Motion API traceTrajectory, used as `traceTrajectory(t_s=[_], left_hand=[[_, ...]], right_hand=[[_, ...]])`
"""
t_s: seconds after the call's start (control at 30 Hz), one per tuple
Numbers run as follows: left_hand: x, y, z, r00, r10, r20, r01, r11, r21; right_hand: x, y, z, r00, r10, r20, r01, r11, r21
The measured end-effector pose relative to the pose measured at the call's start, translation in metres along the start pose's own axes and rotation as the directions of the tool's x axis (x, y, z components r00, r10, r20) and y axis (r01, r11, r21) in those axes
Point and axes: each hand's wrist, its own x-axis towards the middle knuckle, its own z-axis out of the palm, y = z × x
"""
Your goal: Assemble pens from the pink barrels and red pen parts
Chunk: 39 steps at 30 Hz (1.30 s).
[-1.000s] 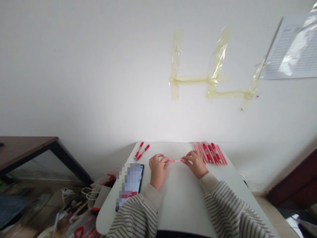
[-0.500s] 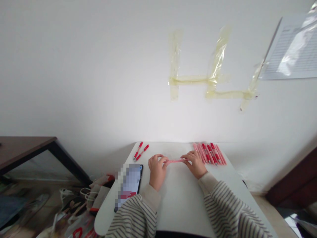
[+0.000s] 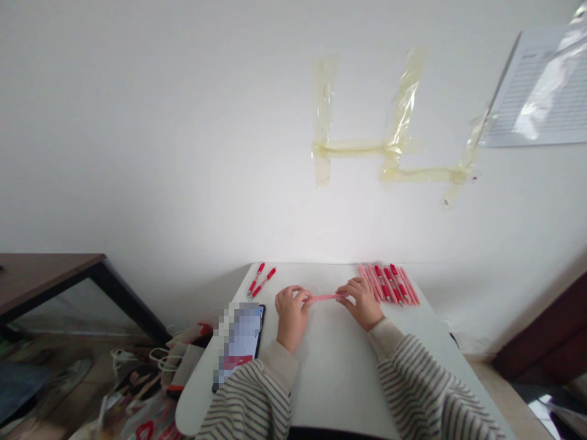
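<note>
A slim pink stick-like piece, perhaps a pen barrel, is held level above the white table. My left hand pinches its left end between thumb and fingers. At the other end, my right hand pinches it the same way. Just beyond my right hand lies a row of several pink sticks and red pens, side by side. Two red pens lie at the far left of the table, beyond my left hand.
A phone, partly blurred out, lies left of my left forearm. The wall with yellowed tape rises behind the table. On the floor at left are bags and cables, near a brown desk.
The pink piece seems slightly turned between my fingers, with its pale highlight less visible. Both hands stay almost in place.
</note>
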Motion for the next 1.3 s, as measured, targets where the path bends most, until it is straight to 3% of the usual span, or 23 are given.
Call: traceTrajectory(t_s=[0.97, 1.3], left_hand=[[0.0003, -0.0004, 0.002, 1.0, 0.0, -0.011, 0.0, 1.0, -0.009], [0.0, -0.0011, 0.0022, 1.0, 0.02, -0.008, -0.02, 0.999, -0.025]], right_hand=[[-0.001, -0.0001, 0.0013, 0.999, 0.043, -0.008, -0.042, 0.998, 0.04], [-0.0006, 0.0004, 0.0029, 1.0, 0.002, -0.011, -0.001, 0.999, 0.05]])
